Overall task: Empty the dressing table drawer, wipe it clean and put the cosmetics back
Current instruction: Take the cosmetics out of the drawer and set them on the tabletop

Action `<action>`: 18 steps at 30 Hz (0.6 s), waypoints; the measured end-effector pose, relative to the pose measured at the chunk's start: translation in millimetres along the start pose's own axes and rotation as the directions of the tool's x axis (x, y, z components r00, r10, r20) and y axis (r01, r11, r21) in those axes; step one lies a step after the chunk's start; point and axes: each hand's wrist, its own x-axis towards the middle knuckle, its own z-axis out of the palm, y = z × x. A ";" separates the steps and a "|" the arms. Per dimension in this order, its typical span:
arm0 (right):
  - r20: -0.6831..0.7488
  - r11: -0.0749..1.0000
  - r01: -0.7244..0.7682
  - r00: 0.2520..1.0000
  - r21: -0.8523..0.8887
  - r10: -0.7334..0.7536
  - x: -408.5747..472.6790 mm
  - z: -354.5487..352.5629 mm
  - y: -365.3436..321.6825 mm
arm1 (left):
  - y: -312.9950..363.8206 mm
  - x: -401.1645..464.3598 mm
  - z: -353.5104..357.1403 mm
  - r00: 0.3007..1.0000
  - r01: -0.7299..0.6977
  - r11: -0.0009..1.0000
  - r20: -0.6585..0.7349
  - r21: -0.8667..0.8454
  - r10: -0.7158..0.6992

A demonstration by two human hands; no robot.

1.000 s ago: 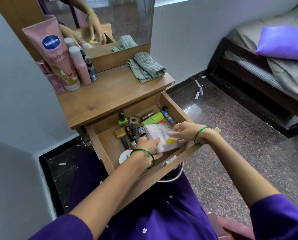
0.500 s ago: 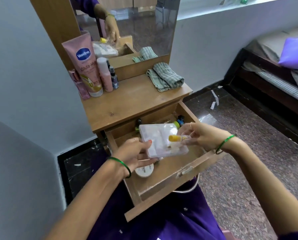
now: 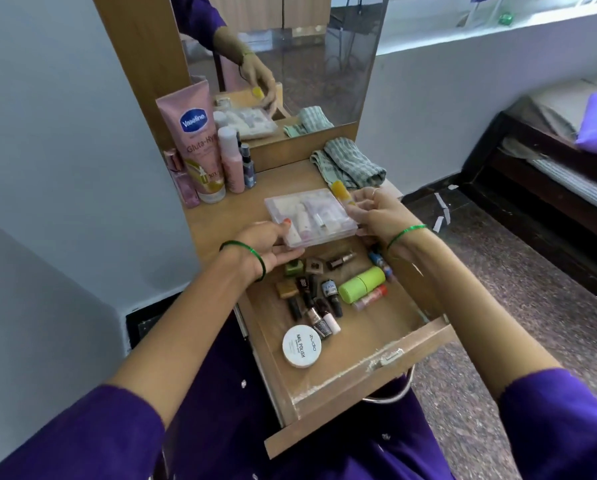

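Over the wooden bench [image 3: 227,216] with its tall mirror, the emptying of the pulled-out wooden drawer [image 3: 356,344] looks barely begun. The left hand [image 3: 269,252] grips the near left corner of a flat clear plastic case of small cosmetics [image 3: 311,220], and the right hand [image 3: 376,216] pinches its right edge along with a small yellow-capped tube [image 3: 342,194]; the case hangs level above the bench's front edge, not yet set down as far as I can tell. At the back of the bench stand a pink lotion tube [image 3: 198,140] and a few bottles, with a folded green checked cloth [image 3: 349,162] lying unused to their right. Inside the drawer remain a lime-green cylindrical container [image 3: 361,284], a round white nail-polish-remover tub [image 3: 302,346] and a cluster of small dark nail polish bottles [image 3: 316,299]. All of these must come out before wiping and refilling.
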 end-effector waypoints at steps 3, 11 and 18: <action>-0.050 0.999 0.007 0.999 0.043 -0.005 19.3 6.0 -5.8 | 8.6 12.5 -4.9 0.996 -0.080 0.994 0.051 0.077 0.076; -0.070 0.999 0.021 0.997 -0.046 -0.024 48.8 16.9 -19.0 | 20.0 41.0 -4.6 0.870 -0.414 0.576 0.119 0.705 0.479; -0.132 0.994 0.043 0.990 -0.104 -0.057 67.1 9.1 -16.0 | 21.4 68.6 -1.1 0.811 -0.274 0.332 0.031 0.903 0.585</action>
